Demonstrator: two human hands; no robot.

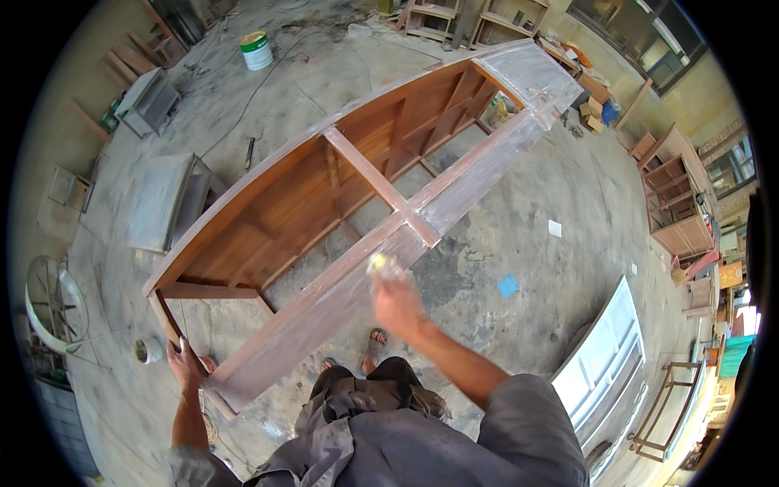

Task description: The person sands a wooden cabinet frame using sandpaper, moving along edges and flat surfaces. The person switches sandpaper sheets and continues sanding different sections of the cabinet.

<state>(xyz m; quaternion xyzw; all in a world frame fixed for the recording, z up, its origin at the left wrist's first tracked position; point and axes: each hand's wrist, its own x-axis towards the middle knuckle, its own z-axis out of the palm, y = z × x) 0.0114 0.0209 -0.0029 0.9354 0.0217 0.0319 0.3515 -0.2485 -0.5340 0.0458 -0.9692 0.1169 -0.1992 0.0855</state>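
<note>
A long wooden furniture frame (312,304) stretches diagonally from near left to far right before me. Whitish, dusty patches cover its top rails, while the panelled inside is reddish brown. My right hand (395,302), smeared by motion, is closed on a small yellow-and-white wad (379,262) at the near rail, close to the middle cross rail (365,170). Its exact kind is too blurred to tell. At the frame's near left end, my left hand (187,364) grips the end rail; some of its fingers are hidden.
My sandalled feet stand beside the near rail. A small bucket (148,351) stands near my left hand. Grey cabinets (166,203) and a white-and-green pail (256,51) are beyond the frame. At right are a white panelled piece (604,357) and a blue square (508,286) on the floor.
</note>
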